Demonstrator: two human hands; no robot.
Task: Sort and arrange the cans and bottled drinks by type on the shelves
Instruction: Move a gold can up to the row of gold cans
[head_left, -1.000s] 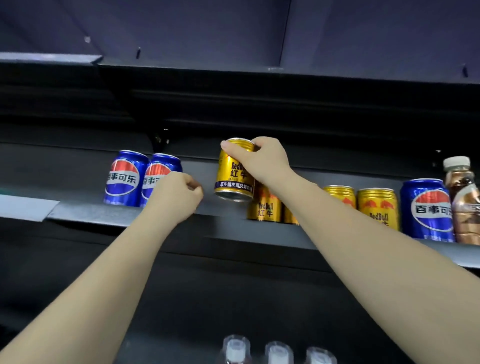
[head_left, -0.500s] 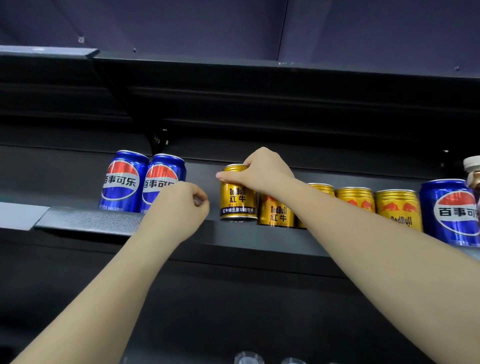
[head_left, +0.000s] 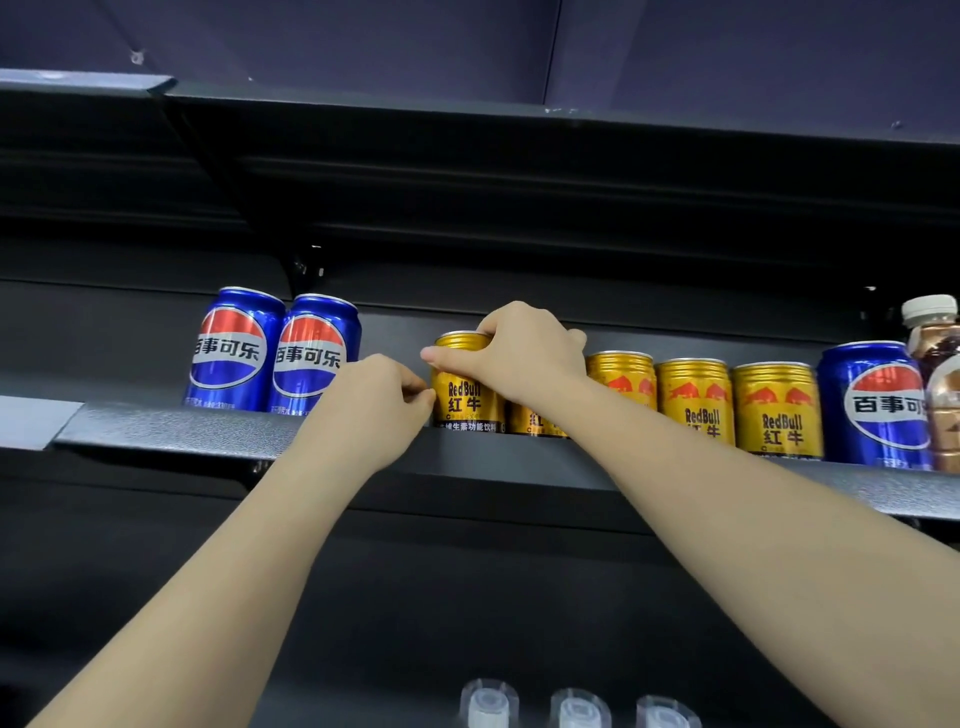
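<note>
Head view: right hand (head_left: 524, 348) grip clasps gold "RedBull 红牛" can (head_left: 465, 387); left hand (head_left: 374, 405) fisted beside.

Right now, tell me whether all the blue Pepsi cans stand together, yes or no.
No: two blue Pepsi cans stand left of the gold Red Bull cans, while a third Pepsi can stands at their right.

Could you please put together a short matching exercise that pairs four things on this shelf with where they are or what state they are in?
Things:
1. leftmost gold can
2. pair of blue cans
3. lone blue can
4. brown bottle

Places or states:
A. at the far right edge of the view
B. gripped at the top by the right hand
C. at the left end of the row, touching each other
D. between the gold cans and the bottle

Pairs: 1-B, 2-C, 3-D, 4-A
</note>
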